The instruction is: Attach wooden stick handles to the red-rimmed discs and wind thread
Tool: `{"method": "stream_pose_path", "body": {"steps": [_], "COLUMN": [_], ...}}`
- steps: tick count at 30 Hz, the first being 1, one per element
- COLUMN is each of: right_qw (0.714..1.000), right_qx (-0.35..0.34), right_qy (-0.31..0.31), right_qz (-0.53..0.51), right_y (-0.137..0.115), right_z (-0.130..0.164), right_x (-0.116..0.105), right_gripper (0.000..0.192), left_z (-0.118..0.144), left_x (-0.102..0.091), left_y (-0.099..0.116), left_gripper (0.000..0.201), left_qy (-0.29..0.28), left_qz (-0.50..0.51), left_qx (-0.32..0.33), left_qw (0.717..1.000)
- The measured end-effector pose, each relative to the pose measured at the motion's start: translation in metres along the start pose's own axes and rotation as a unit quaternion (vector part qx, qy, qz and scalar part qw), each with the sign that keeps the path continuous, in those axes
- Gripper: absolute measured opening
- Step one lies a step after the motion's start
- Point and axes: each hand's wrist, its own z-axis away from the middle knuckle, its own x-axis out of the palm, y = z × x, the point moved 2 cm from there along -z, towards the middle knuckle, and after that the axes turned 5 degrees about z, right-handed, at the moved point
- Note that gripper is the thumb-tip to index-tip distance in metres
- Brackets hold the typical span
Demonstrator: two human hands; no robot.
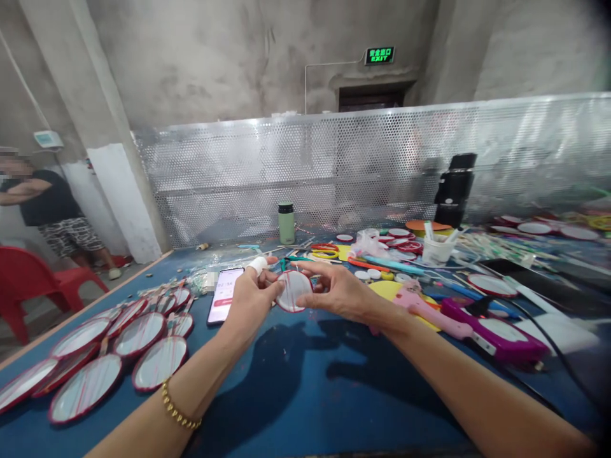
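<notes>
we look down at our two bare hands over a blue table (pixel 305 426). between them, raised above the tabletop, is a small round white disc (pixel 291 291) with a thin red rim. our left hand (pixel 255 292), one finger wrapped in white, is nearly closed, pinching the disc's left edge. our right hand (pixel 337 291) is curved and partly open, its thumb on the disc's lower right. a lit phone (pixel 223 300) lies just beside our left hand; larger red-rimmed discs (pixel 140 334) cluster farther left. to the right are a pink tool (pixel 434 312) and a purple box (pixel 496 334). behind the hands stands a green bottle (pixel 286 226).
</notes>
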Motion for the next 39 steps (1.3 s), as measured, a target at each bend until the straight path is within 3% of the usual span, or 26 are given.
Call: {"method": "stream_pose_path", "body": {"steps": [9, 15, 20, 25, 32, 39], "right_qw": [0.999, 0.997, 0.994, 0.981, 0.934, 0.94], "right_qx": [-0.006, 0.002, 0.066, 0.112, 0.153, 0.152], "right_qy": [-0.033, -0.04, -0.026, 0.014, 0.03, 0.046], "right_qz": [-0.018, -0.069, -0.078, -0.157, -0.32, -0.303], "right_y": [0.0, -0.001, -0.003, -0.004, 0.0, 0.002], "right_z": [0.0, -0.001, 0.001, 0.003, 0.002, 0.002], "right_x": [0.007, 0.012, 0.017, 0.026, 0.039, 0.038], "right_gripper": [0.062, 0.041, 0.039, 0.036, 0.029, 0.018], "left_z": [0.003, 0.004, 0.001, -0.001, -0.004, -0.006], "left_x": [0.004, 0.004, 0.002, -0.002, -0.008, -0.009], "left_y": [0.001, 0.001, -0.002, 0.0, 0.005, 0.008], "left_gripper": [0.052, 0.052, 0.048, 0.048, 0.043, 0.044], "left_qy": [-0.041, -0.029, -0.02, -0.002, 0.032, 0.038], "left_qz": [-0.023, -0.004, -0.017, -0.028, -0.013, -0.019], "left_qx": [-0.001, -0.001, 0.011, 0.027, 0.045, 0.051], "left_qw": [0.999, 1.0, 1.0, 0.999, 0.998, 0.998]}}
